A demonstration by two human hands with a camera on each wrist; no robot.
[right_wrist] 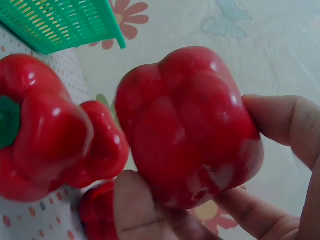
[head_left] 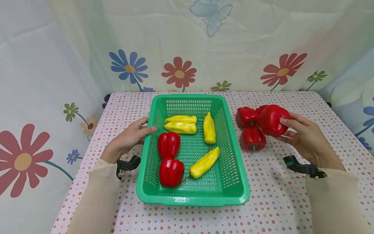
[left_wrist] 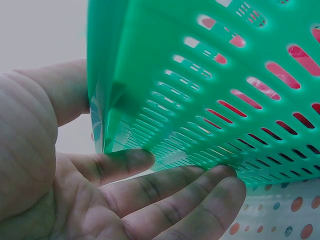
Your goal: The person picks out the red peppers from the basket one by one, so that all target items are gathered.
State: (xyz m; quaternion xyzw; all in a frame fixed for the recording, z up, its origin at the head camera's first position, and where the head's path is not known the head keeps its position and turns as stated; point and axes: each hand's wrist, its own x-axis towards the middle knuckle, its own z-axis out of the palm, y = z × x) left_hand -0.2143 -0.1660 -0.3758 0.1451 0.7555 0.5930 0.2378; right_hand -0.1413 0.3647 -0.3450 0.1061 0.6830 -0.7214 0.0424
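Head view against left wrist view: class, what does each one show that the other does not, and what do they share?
Only the head view shows the right hand holding a red pepper, and a clear look at the four yellow peppers lying inside the green basket.

Only the left wrist view shows the palm side of the left hand and the outer face of the basket's pierced wall, with red patches visible through it.

Both show the left hand at the basket, and the dotted tablecloth.
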